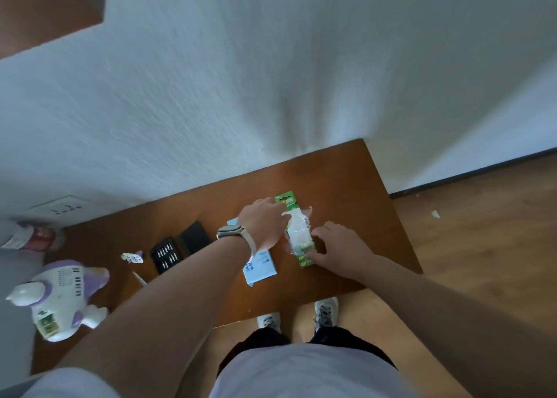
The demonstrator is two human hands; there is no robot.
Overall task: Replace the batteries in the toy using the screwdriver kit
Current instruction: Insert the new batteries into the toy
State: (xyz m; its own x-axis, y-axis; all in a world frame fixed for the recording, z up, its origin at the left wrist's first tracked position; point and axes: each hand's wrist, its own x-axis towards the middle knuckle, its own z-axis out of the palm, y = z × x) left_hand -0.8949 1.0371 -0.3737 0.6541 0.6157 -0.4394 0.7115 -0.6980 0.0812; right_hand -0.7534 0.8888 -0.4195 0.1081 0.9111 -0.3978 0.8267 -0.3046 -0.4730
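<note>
Working on the battery pack (297,232), laid flat right of centre on the worktop (361,186), green card down and clear blister up. Curling the left hand (265,223) over the far part of the blister, fingertips pinching the plastic. Clamping the near end of the card with the curled fingers of the right hand (337,244). Probably done to brace the card against the surface while tearing the plastic open from the far side, already ragged there. Cannot tell whether any cell is out yet.

Left the toy (60,295) on its side well to the left, at the near edge, underside turned up, presumably to keep the compartment reachable. Seems to show green-labelled cells in an open bay, though too blurred to be sure. Toward the middle from it, a small patterned piece (132,257), perhaps the removed cover, and a slim screwdriver (139,278) just nearer. Kept the screwdriver kit (165,254) open between toy and hands, bits showing, lid (194,236) folded out to its far right. Under the left wrist, a pale blue box (260,266), just beside the battery pack.

Against the wall at far left, a red-and-white bottle (30,235), with a wall socket (60,208) above. Nothing lying between hands and battery pack. To get back to the toy, must cross over the screwdriver kit and the blue box. Worth watching for loose cells rolling toward the near edge.
</note>
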